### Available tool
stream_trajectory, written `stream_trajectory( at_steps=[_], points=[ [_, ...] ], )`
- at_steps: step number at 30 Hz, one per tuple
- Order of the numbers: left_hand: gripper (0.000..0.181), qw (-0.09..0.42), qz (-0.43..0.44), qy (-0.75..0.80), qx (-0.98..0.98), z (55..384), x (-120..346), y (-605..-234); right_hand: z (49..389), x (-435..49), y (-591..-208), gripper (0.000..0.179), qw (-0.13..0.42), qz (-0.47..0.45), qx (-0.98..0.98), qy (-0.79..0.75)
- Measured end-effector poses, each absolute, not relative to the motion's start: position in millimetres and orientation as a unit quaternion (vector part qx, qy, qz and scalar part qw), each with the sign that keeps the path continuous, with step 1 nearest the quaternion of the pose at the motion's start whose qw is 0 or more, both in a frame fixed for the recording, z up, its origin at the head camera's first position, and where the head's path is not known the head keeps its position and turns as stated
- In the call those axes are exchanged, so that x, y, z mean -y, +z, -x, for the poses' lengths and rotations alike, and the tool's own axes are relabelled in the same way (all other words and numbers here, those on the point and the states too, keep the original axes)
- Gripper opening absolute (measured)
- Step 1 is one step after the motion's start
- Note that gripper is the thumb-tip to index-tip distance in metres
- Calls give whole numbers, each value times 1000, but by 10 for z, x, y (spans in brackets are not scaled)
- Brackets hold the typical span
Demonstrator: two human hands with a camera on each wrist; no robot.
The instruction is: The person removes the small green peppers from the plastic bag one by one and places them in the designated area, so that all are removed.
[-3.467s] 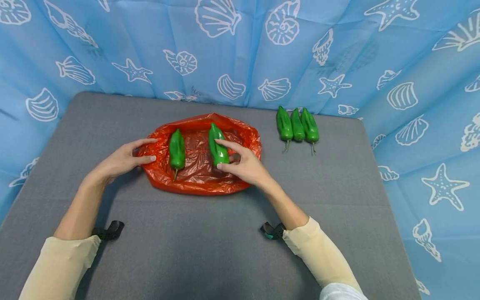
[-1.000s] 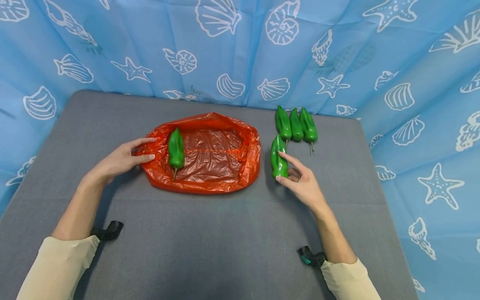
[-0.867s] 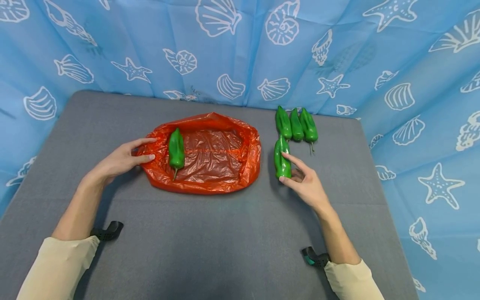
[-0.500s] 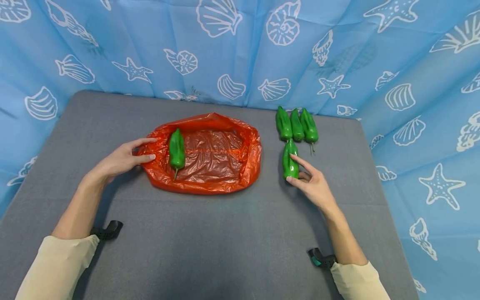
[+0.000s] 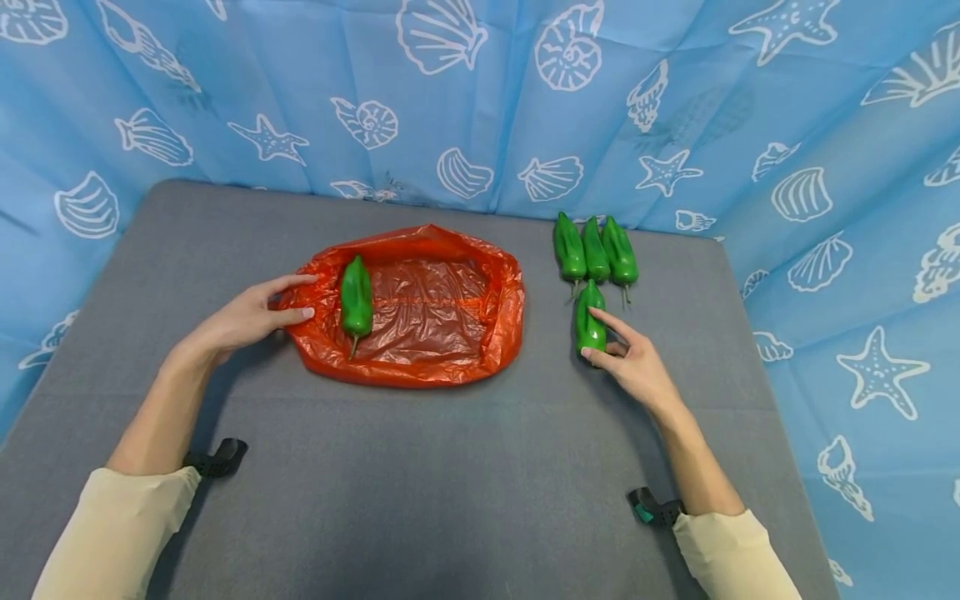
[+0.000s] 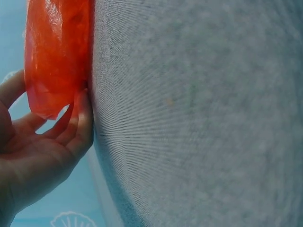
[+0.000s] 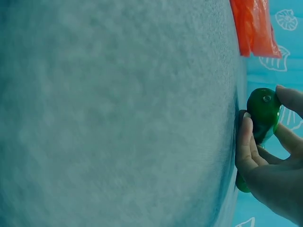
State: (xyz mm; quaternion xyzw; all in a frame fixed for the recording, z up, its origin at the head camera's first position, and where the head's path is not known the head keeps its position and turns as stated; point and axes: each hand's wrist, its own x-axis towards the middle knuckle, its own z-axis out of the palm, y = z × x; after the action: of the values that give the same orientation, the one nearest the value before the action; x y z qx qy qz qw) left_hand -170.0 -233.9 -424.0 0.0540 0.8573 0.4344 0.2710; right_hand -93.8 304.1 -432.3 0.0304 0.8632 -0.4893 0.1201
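My right hand (image 5: 636, 363) holds a shiny green pepper (image 5: 590, 323) between thumb and fingers, just in front of a row of other green peppers. In the right wrist view, this pepper (image 7: 262, 109) shows end-on, low over the table. At the left end of an open red plastic bag (image 5: 405, 377), my left hand (image 5: 243, 323) grips the rolled side. The left wrist view has the fingers and thumb around the bag's end (image 6: 59, 56). One green pepper (image 5: 357, 300) with a stem lies inside the bag, on its left.
Three green peppers, left (image 5: 570, 250), middle (image 5: 596, 253) and right (image 5: 620, 253), lie side by side near the back edge of the grey table (image 5: 405, 492). A blue curtain (image 5: 495, 100) with white shells and starfish hangs behind and to the right.
My right hand has carried the pepper out of the bag and rightward, to the front of the row of peppers. My left hand stays at the bag's left end.
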Motion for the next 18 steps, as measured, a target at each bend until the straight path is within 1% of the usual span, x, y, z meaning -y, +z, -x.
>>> stream_trajectory(
  at_steps=[7, 13, 18],
  points=[
    [72, 276, -56, 433, -857, 1707, 2321, -4226, 983, -3073, -4355, 66, 121, -26, -874, -470],
    [72, 277, -53, 434, -856, 1701, 2322, -4214, 1021, -3064, -4369, 63, 95, -28, -901, -422],
    [71, 276, -50, 438, -854, 1704, 2325, -4219, 1041, -3071, -4373, 63, 89, -18, -909, -407]
  ],
)
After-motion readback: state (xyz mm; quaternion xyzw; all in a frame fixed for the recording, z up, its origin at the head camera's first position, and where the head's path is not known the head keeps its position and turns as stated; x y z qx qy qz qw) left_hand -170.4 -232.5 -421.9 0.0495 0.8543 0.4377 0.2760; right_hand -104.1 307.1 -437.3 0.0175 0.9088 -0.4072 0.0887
